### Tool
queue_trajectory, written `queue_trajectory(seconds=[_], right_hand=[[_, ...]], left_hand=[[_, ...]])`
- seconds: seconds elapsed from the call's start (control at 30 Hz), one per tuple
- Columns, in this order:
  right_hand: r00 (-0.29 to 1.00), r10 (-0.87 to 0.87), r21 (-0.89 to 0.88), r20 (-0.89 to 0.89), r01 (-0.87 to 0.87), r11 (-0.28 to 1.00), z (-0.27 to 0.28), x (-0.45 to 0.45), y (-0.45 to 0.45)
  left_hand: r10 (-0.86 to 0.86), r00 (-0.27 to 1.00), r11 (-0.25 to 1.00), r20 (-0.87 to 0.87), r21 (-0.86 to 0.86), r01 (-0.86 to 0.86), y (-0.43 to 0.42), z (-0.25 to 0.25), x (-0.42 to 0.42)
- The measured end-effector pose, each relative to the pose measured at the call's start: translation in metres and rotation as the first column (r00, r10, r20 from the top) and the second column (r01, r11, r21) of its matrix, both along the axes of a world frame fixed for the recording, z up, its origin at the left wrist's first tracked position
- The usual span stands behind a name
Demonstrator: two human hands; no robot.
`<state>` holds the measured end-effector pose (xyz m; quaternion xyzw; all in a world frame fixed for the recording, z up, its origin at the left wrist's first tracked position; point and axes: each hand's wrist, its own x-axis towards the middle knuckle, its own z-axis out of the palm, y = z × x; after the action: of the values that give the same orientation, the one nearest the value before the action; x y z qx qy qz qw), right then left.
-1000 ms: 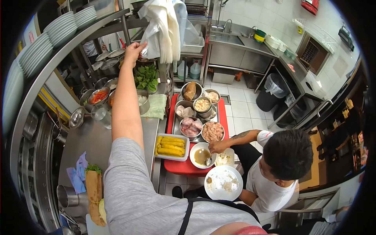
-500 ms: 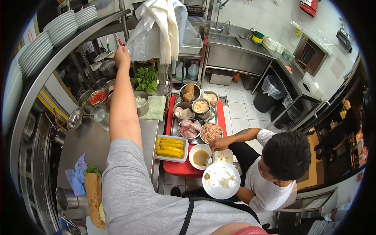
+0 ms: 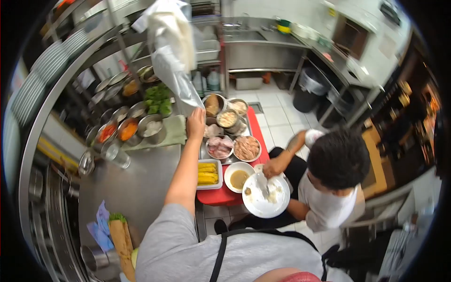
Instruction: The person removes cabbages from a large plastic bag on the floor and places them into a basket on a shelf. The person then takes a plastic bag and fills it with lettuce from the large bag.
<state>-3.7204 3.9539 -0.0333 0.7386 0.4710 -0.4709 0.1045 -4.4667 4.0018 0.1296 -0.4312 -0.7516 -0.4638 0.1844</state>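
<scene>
My left arm, in a grey sleeve, reaches forward past the edge of the steel counter (image 3: pixel 131 188). At its end my left hand (image 3: pixel 196 124) is closed on the lower corner of a clear plastic bag (image 3: pixel 176 70). The bag hangs from above beside a whitish cloth and is pulled taut toward me. Just beyond and right of the hand are metal bowls, one with pink raw meat (image 3: pixel 220 147) and one with minced meat (image 3: pixel 246 148). Closer to me stands a tub of yellow food pieces (image 3: pixel 207 174). My right hand is out of view.
A co-worker (image 3: pixel 336 178) in a white top sits at the right, holding a white plate (image 3: pixel 266 195) and a spoon over the red table (image 3: pixel 213 197). Bowls of cut vegetables (image 3: pixel 128 130) and leafy greens (image 3: pixel 158 99) line the counter's back. Stacked plates (image 3: pixel 44 66) stand upper left.
My left hand has moved right and toward me, drawing the plastic bag's lower end along. The co-worker's spoon has gone from the soup bowl to the plate. The view has shifted.
</scene>
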Motion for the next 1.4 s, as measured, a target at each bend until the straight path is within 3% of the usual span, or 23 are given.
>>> queue_trajectory(seconds=[0.13, 0.2, 0.27, 0.3, 0.33, 0.43, 0.53, 0.6, 0.67, 0.73, 0.77, 0.83, 0.87, 0.93, 1.0, 1.07, 1.1, 1.13, 1.2, 1.27, 1.33, 1.37, 1.4], right_hand=[[1.000, 0.021, -0.001, 0.018, -0.021, 1.000, -0.002, 0.033, -0.065], [0.999, 0.038, 0.058, -0.001, -0.038, 0.998, -0.014, 0.035, -0.089], [0.995, 0.090, 0.143, -0.037, -0.084, 0.986, -0.023, 0.029, -0.102], [0.990, 0.115, 0.134, -0.075, -0.104, 0.986, -0.019, 0.023, -0.104], [0.984, 0.112, 0.169, -0.136, -0.088, 0.982, -0.024, 0.021, -0.109], [0.974, 0.095, 0.125, -0.208, -0.070, 0.990, 0.005, 0.005, -0.105], [0.930, 0.218, 0.317, -0.297, -0.119, 0.941, 0.036, 0.016, -0.083], [0.779, 0.039, 0.426, -0.626, 0.299, 0.854, 0.103, 0.022, -0.069], [0.587, 0.147, 0.513, -0.796, 0.525, 0.679, 0.179, 0.042, -0.063], [0.603, 0.391, 0.715, -0.696, 0.631, 0.301, 0.239, 0.078, -0.070], [0.602, 0.365, 0.701, -0.710, 0.653, 0.287, 0.260, 0.101, -0.081], [0.861, 0.380, 0.935, -0.338, 0.353, 0.033, 0.292, 0.146, -0.098], [0.875, 0.350, 0.936, -0.334, 0.352, 0.014, 0.293, 0.161, -0.108], [0.748, 0.309, 0.810, -0.587, 0.548, 0.211, 0.292, 0.179, -0.126], [0.748, 0.185, 0.765, -0.638, 0.643, 0.034, 0.274, 0.200, -0.134], [0.332, 0.089, 0.332, -0.939, 0.943, -0.013, 0.255, 0.234, -0.146], [0.370, 0.049, 0.362, -0.928, 0.923, -0.129, 0.255, 0.248, -0.152], [0.376, 0.040, 0.366, -0.926, 0.917, -0.159, 0.258, 0.261, -0.163], [0.515, -0.086, 0.521, -0.853, 0.827, -0.210, 0.275, 0.286, -0.184], [0.472, -0.080, 0.477, -0.878, 0.848, -0.230, 0.286, 0.310, -0.197], [0.669, -0.192, 0.690, -0.718, 0.719, -0.077, 0.290, 0.340, -0.213], [0.715, -0.301, 0.773, -0.630, 0.613, -0.162, 0.295, 0.354, -0.217], [0.648, -0.466, 0.781, -0.602, 0.600, -0.174, 0.304, 0.373, -0.226]], left_hand=[[-0.248, 0.956, 0.878, 0.154, 0.452, 0.155, -0.011, 0.037, 0.107], [-0.355, 0.932, 0.723, 0.064, 0.651, 0.231, -0.021, 0.061, 0.148], [-0.285, 0.955, 0.675, -0.076, 0.692, 0.256, -0.044, 0.108, 0.192], [-0.272, 0.962, 0.655, -0.002, 0.732, 0.186, -0.052, 0.118, 0.208], [-0.259, 0.955, 0.589, -0.146, 0.760, 0.276, -0.062, 0.128, 0.221], [-0.626, 0.768, 0.241, -0.138, 0.902, 0.358, -0.081, 0.154, 0.290], [-0.920, 0.340, 0.090, -0.196, 0.738, 0.669, -0.089, 0.172, 0.386], [-0.998, 0.038, 0.006, -0.047, 0.547, 0.837, -0.088, 0.185, 0.464], [-0.972, -0.165, -0.090, 0.167, 0.385, 0.919, -0.081, 0.190, 0.545], [-0.869, -0.317, -0.196, 0.380, 0.324, 0.926, -0.067, 0.186, 0.621], [-0.790, -0.409, -0.253, 0.458, 0.363, 0.897, -0.060, 0.180, 0.658], [-0.634, -0.568, -0.359, 0.524, 0.451, 0.817, -0.059, 0.156, 0.729], [-0.566, -0.634, -0.411, 0.527, 0.487, 0.771, -0.062, 0.149, 0.758], [-0.575, -0.646, -0.497, 0.502, 0.414, 0.763, -0.070, 0.142, 0.807], [-0.579, -0.660, -0.574, 0.479, 0.336, 0.747, -0.077, 0.143, 0.840], [-0.738, -0.654, -0.620, 0.167, 0.217, 0.754, -0.084, 0.146, 0.866], [-0.783, -0.616, -0.620, -0.085, 0.178, 0.764, -0.076, 0.143, 0.880], [-0.763, -0.640, -0.645, -0.090, 0.180, 0.743, -0.072, 0.141, 0.895], [-0.846, -0.356, -0.467, -0.397, 0.228, 0.854, -0.065, 0.140, 0.926], [-0.828, -0.425, -0.507, -0.365, 0.166, 0.846, -0.058, 0.148, 0.962], [-0.759, -0.640, -0.623, -0.121, -0.149, 0.768, -0.049, 0.147, 1.001], [-0.641, -0.753, -0.749, 0.148, -0.337, 0.571, -0.039, 0.144, 1.024], [-0.454, -0.841, -0.878, 0.293, -0.306, 0.367, -0.027, 0.128, 1.058]])
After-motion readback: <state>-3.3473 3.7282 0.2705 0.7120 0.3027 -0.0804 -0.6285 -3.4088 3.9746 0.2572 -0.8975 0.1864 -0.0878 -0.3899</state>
